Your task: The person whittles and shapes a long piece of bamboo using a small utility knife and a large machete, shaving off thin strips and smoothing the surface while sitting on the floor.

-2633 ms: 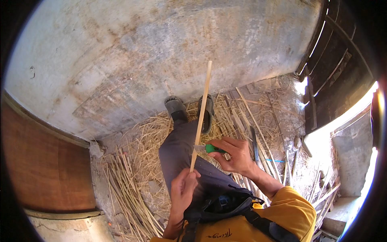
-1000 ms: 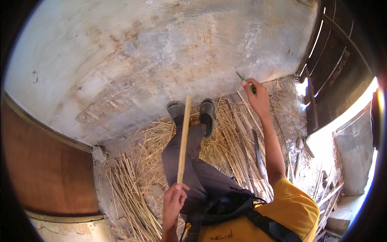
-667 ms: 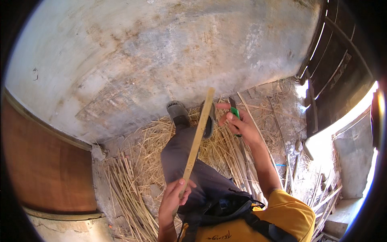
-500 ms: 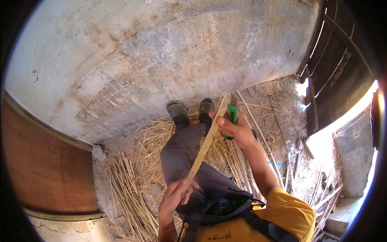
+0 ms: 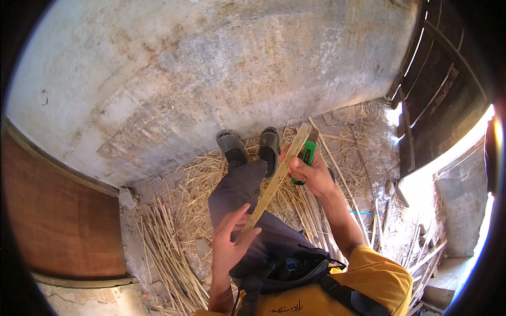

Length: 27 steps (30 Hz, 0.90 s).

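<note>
A flat, pale bamboo strip (image 5: 275, 185) slants across my lap, its upper end toward the wall. My right hand (image 5: 316, 176) grips it near that upper end, the thumb lying over the strip. The same hand also holds a green utility knife (image 5: 309, 151) alongside; part of the knife is hidden by the fingers. At the strip's lower end, my left hand (image 5: 229, 237) has thumb and fingers spread on either side of it. Whether the left fingertips touch the strip I cannot tell.
Loose shavings (image 5: 197, 187) cover the floor around my shoes (image 5: 270, 145). A pile of thin strips (image 5: 171, 253) lies to the left, longer strips (image 5: 342, 176) to the right. A stained wall (image 5: 226, 68) rises ahead, and a brown wooden panel (image 5: 63, 210) stands left.
My left hand has loosened from the strip's lower end and spread its fingers. The strip and knife in my right hand have shifted slightly right.
</note>
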Motion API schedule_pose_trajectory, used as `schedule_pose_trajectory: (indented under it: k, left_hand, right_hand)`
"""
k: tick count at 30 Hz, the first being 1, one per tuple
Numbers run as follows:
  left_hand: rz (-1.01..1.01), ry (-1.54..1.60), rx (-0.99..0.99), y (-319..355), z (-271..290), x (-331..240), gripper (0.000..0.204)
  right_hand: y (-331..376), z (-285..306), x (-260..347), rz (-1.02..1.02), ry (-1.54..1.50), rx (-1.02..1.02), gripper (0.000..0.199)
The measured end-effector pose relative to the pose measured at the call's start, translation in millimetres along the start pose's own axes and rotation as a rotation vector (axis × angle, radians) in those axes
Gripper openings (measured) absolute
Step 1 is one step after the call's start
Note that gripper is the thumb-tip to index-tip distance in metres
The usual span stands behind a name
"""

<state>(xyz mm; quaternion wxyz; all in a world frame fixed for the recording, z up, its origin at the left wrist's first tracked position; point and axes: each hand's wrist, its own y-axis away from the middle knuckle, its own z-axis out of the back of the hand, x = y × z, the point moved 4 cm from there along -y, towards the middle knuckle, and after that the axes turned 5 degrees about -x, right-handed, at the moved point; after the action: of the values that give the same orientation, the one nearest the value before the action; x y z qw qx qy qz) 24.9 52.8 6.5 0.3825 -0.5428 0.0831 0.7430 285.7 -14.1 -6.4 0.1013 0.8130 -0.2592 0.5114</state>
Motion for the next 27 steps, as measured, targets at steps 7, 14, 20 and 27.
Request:
schedule_pose_trajectory:
  k: [7,14,20,27]
  left_hand:
    - [-0.111,-0.122,-0.076,-2.9,-3.9,-4.2,0.05]
    - [-0.168,-0.141,-0.146,1.9,-0.4,-5.3,0.05]
    - [-0.218,-0.232,-0.236,-8.8,28.2,-13.1,0.047]
    - [-0.426,-0.502,-0.284,-16.5,55.4,-27.0,0.05]
  right_hand:
    - [0.4,-0.5,-0.1,0.032,-0.02,-0.001,0.041]
    - [8.6,7.5,-5.9,0.011,-0.081,0.03,0.041]
    - [17.1,22.6,-4.4,0.105,-0.07,0.007,0.051]
    - [31.6,60.8,8.4,0.13,-0.039,-0.327,0.054]
